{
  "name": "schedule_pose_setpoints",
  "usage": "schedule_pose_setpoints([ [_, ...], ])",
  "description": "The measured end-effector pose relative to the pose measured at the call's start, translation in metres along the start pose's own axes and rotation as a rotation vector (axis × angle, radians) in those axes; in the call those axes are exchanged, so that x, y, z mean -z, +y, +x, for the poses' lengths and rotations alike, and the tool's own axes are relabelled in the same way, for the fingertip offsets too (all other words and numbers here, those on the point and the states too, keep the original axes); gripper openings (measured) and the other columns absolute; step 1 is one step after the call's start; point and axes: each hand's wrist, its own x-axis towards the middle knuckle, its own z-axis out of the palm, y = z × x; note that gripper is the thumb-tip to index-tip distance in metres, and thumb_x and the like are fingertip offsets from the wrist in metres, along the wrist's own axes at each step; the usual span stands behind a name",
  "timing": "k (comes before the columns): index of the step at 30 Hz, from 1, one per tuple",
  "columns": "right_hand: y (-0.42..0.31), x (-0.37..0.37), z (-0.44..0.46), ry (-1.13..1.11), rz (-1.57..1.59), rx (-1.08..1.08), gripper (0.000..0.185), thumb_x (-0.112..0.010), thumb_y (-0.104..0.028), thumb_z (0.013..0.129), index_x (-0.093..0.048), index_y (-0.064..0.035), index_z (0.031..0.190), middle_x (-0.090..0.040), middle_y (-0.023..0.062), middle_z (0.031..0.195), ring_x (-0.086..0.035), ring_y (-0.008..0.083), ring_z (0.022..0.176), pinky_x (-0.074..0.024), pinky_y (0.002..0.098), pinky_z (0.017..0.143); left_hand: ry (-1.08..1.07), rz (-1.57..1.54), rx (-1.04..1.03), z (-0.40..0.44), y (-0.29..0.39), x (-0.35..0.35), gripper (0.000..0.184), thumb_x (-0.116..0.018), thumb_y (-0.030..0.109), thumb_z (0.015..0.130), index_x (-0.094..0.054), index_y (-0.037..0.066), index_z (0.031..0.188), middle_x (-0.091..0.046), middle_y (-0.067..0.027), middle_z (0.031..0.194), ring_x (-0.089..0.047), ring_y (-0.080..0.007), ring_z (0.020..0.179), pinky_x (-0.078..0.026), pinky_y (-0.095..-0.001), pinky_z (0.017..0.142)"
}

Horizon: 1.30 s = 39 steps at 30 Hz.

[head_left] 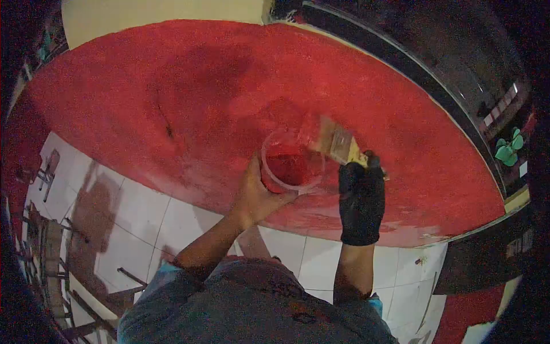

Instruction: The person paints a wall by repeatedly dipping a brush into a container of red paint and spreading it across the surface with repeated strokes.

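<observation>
A round clear tub [292,184] with red paint inside is held by my bare left hand [260,192], its fingers wrapped round the left and lower side. My right hand [362,200], in a black glove, grips the handle of a flat paintbrush [342,143]. The brush's bristles point up and left, close to the tub's upper right rim. Behind both hands spreads a wide red wall surface [378,109], with darker patches at its upper left and paler streaks along the lower edge.
White floor tiles [143,209] lie below the red surface. Metal-legged furniture [54,258] stands at the lower left. A glossy dark panel [447,51] borders the upper right, near a green-leaved plant [507,150]. A cream strip [143,11] runs along the top.
</observation>
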Motion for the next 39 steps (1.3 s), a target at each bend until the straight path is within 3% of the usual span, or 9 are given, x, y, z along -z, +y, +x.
schedule_pose_setpoints([
  [6, -0.013, -0.019, 0.024, 0.391, -0.324, 0.427, 0.028, -0.061, -0.009, 0.078, -0.046, 0.0014, 0.1, -0.051, 0.009, 0.094, -0.049, 0.0165, 0.084, -0.0421, 0.0274, 0.075, 0.028, 0.087, -0.044, 0.001, 0.006, 0.012, 0.089, -0.082, 0.02, 0.052, -0.033, 0.001, 0.123, -0.047, -0.0167, 0.116, -0.049, -0.0276, 0.106, -0.04, -0.0371, 0.091],
  [11, -0.027, -0.043, 0.038, 0.376, 0.669, 0.346, 0.023, -0.059, -0.007, 0.081, -0.047, 0.0033, 0.098, -0.05, 0.0096, 0.096, -0.05, 0.0171, 0.087, -0.0424, 0.0282, 0.077, -0.048, -0.01, 0.01, -0.009, 0.003, 0.028, 0.101, -0.083, 0.019, 0.051, -0.021, 0.005, 0.129, -0.043, -0.0131, 0.122, -0.045, -0.0236, 0.112, -0.039, -0.0358, 0.094],
  [14, -0.015, -0.027, 0.039, 0.518, -0.087, 0.505, 0.02, -0.057, -0.005, 0.082, -0.046, 0.0035, 0.096, -0.051, 0.0103, 0.095, -0.051, 0.0166, 0.084, -0.0443, 0.0284, 0.074, -0.044, 0.057, 0.039, -0.016, 0.02, 0.039, 0.089, -0.082, 0.023, 0.053, -0.032, 0.001, 0.124, -0.045, -0.017, 0.118, -0.047, -0.0264, 0.11, -0.039, -0.0378, 0.091],
  [17, -0.015, -0.028, 0.031, 0.645, 0.517, 0.474, 0.018, -0.054, -0.006, 0.083, -0.045, 0.0028, 0.096, -0.052, 0.0119, 0.095, -0.052, 0.0192, 0.084, -0.0478, 0.0332, 0.076, -0.039, 0.2, 0.06, -0.021, 0.026, 0.046, 0.092, -0.082, 0.024, 0.052, -0.031, 0.002, 0.125, -0.045, -0.017, 0.119, -0.047, -0.0272, 0.109, -0.039, -0.0375, 0.091],
  [23, -0.015, -0.05, 0.035, 0.475, 0.357, 0.435, 0.019, -0.053, -0.004, 0.083, -0.044, 0.0001, 0.099, -0.052, 0.0142, 0.097, -0.054, 0.0258, 0.09, -0.0493, 0.0427, 0.081, -0.037, 0.444, -0.145, -0.034, 0.014, 0.07, 0.105, -0.085, 0.022, 0.047, -0.02, 0.004, 0.128, -0.046, -0.0156, 0.117, -0.05, -0.0266, 0.105, -0.041, -0.039, 0.091],
  [31, -0.023, -0.025, 0.027, 0.886, -0.003, 0.549, 0.01, -0.057, -0.008, 0.079, -0.056, -0.0008, 0.087, -0.058, 0.0068, 0.088, -0.054, 0.015, 0.079, -0.0459, 0.0275, 0.068, 0.025, 0.107, -0.023, -0.043, 0.021, 0.082, 0.084, -0.081, 0.017, 0.054, -0.034, 0.004, 0.121, -0.049, -0.0142, 0.113, -0.051, -0.0241, 0.103, -0.045, -0.0362, 0.085],
  [34, -0.018, -0.059, 0.025, 0.746, -0.188, 0.666, 0.009, -0.056, -0.011, 0.081, -0.057, -0.0026, 0.085, -0.059, 0.0073, 0.086, -0.055, 0.016, 0.076, -0.0446, 0.0281, 0.066, -0.048, 0.189, 0.18, -0.046, 0.023, 0.096, 0.078, -0.081, 0.017, 0.054, -0.039, 0.004, 0.118, -0.052, -0.0127, 0.11, -0.052, -0.0234, 0.103, -0.045, -0.036, 0.085],
  [36, -0.019, -0.092, 0.019, 0.426, 0.181, 0.375, 0.008, -0.056, -0.011, 0.081, -0.058, -0.0044, 0.084, -0.059, 0.009, 0.085, -0.055, 0.0209, 0.074, -0.0445, 0.0315, 0.068, -0.012, 0.169, 0.144, -0.047, 0.029, 0.097, 0.076, -0.081, 0.017, 0.053, -0.041, 0.004, 0.116, -0.052, -0.0122, 0.109, -0.052, -0.0231, 0.102, -0.045, -0.036, 0.085],
  [39, -0.019, -0.109, 0.021, 0.511, -0.237, 0.974, 0.008, -0.055, -0.012, 0.081, -0.058, -0.0063, 0.086, -0.058, 0.0092, 0.083, -0.055, 0.0244, 0.076, -0.0443, 0.0329, 0.069, 0.012, 0.169, 0.094, -0.05, 0.027, 0.098, 0.076, -0.082, 0.019, 0.052, -0.042, 0.004, 0.115, -0.052, -0.0121, 0.109, -0.052, -0.0228, 0.101, -0.045, -0.036, 0.086],
])
